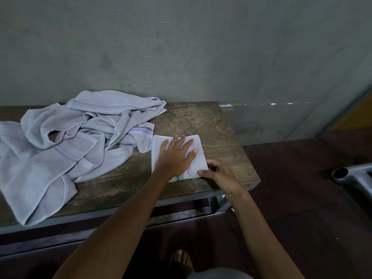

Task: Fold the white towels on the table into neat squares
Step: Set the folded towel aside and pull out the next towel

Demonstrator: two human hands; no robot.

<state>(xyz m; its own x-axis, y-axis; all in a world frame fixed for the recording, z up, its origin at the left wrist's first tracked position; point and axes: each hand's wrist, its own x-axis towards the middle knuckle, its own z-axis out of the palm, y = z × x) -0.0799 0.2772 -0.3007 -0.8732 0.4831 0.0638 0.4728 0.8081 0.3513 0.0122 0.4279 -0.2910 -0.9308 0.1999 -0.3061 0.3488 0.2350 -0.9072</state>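
Folded towel (199,143) (striped edge (184,176) half hidden) lies under left hand (177,158).

The heaped towels (66,141) crowd the table's (217,125) left; its far right lies bare.

— Where is the camera sitting?
— It is riding on the person's head, looking forward and down over both forearms at the bench (201,117)
— How near is it getting?
— Near enough that the arms are running in from the bottom edge, with the left hand (175,158) and right hand (221,174) landing just below centre on the folded towel (200,158)
— Which way is it facing?
— Toward the wall (181,47) behind the bench, which is filling the upper half. The wide angle is also taking in a foot (181,260) on the dark floor (302,198) at the very bottom
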